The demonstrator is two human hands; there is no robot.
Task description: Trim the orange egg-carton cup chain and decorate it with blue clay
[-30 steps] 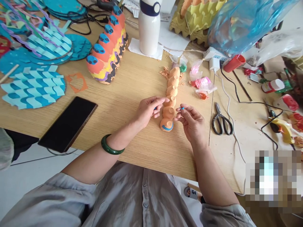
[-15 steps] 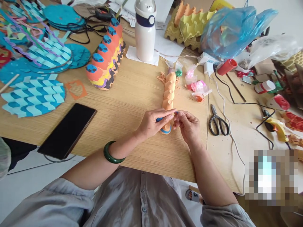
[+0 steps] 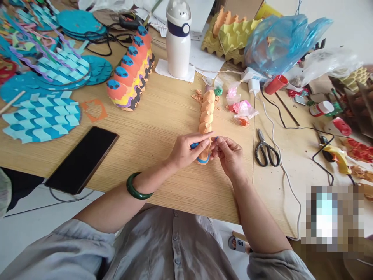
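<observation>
Before me lies a narrow orange egg-carton strip (image 3: 206, 116) with a row of bumps, its near end edged by a blue clay band (image 3: 203, 160). Over that near end, my left hand (image 3: 184, 149) is closed around a lump of blue clay (image 3: 194, 145), which shows between its fingers; the index finger points right. Just to its right, my right hand (image 3: 230, 154) pinches a tiny bit of blue clay (image 3: 216, 138) between thumb and fingertip. The two hands' fingertips almost meet. Part of the strip is hidden beneath them.
Black-handled scissors (image 3: 266, 149) lie right of my hands, beside a white cable. Bags of pink clay (image 3: 244, 109) sit beyond. A phone (image 3: 83, 159), a painted egg-carton piece (image 3: 131, 74) and blue paper discs (image 3: 43, 118) are on the left. A white bottle (image 3: 178, 50) stands behind.
My right fingertips have drawn slightly down and away from the left index fingertip, with the blue bit still pinched. The whole view has shifted a little; the strip stays in place.
</observation>
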